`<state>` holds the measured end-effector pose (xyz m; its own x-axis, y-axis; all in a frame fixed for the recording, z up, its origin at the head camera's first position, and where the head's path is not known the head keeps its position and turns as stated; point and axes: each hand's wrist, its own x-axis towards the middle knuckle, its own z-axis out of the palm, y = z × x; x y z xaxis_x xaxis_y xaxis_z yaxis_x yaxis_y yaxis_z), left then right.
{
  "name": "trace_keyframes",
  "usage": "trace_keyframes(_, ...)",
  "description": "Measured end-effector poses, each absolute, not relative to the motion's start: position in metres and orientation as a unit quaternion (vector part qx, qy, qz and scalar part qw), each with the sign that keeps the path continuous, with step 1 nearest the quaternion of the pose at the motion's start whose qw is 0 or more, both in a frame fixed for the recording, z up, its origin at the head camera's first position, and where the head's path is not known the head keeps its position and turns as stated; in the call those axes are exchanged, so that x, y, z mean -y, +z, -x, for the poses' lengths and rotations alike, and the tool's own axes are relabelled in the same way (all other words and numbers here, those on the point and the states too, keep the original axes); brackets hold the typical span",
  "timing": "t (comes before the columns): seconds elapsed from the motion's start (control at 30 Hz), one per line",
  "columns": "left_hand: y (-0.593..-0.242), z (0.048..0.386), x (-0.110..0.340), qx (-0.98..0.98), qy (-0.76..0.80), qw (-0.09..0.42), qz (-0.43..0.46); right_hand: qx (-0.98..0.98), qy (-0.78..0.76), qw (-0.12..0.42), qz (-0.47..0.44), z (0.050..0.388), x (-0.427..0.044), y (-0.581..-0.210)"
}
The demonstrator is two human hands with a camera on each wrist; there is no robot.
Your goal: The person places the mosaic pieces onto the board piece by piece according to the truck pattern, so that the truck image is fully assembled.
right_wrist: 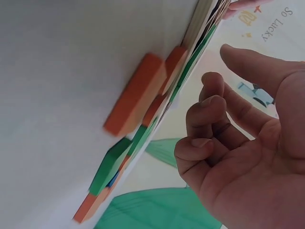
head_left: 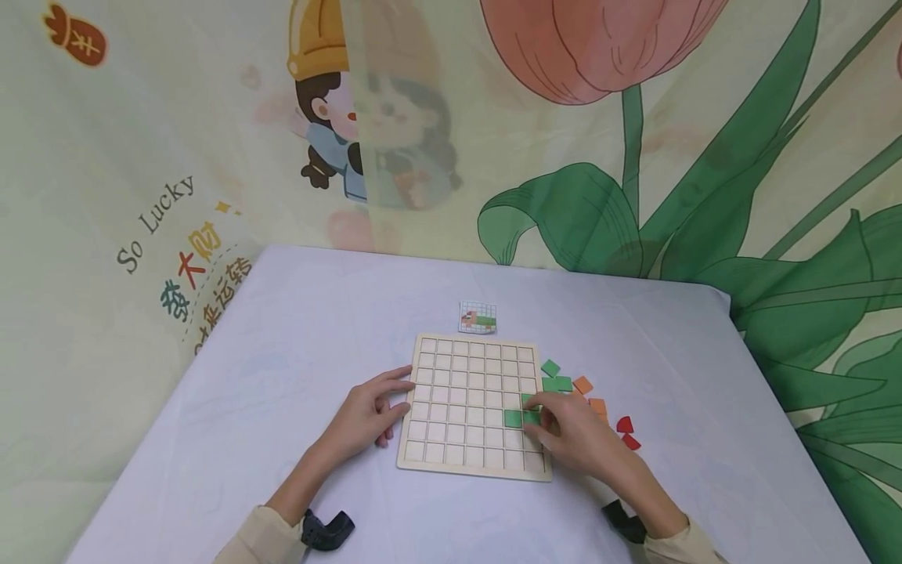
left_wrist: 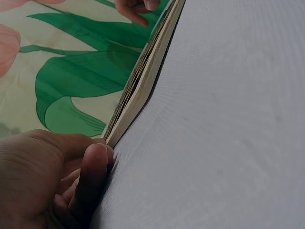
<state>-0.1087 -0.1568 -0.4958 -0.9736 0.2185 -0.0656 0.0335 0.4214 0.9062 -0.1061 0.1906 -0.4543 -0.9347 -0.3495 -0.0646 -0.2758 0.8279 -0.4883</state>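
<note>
Basically, on the white worktop (head_left: 437, 517): left hand (head_left: 362, 411) rested fingertips and thumb against the left edge of the board (head_left: 456, 415), not wrapped round it. Right hand (head_left: 581, 435) sat over the board's right edge, thumb and forefinger apart, nothing visible between them. Board looked square, no long axis; at least three set green tiles (head_left: 513, 418) lay in its grid by the right fingertips. Key relation: red pieces (head_left: 625, 424), orange tiles (head_left: 582, 385), then loose green tiles (head_left: 564, 384) ran off the board's right edge, slanting out toward the worktop's right edge; right hand nearer, left hand across the board. Picture card (head_left: 478, 317) lay just past the board's far edge.
</note>
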Motion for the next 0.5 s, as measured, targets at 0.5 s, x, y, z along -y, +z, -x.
trace_keyframes(0.5, -0.495, 0.108, 0.158, -0.835, 0.537, 0.085, -0.081, -0.955, -0.25, 0.072, 0.14, 0.096, -0.226, -0.452)
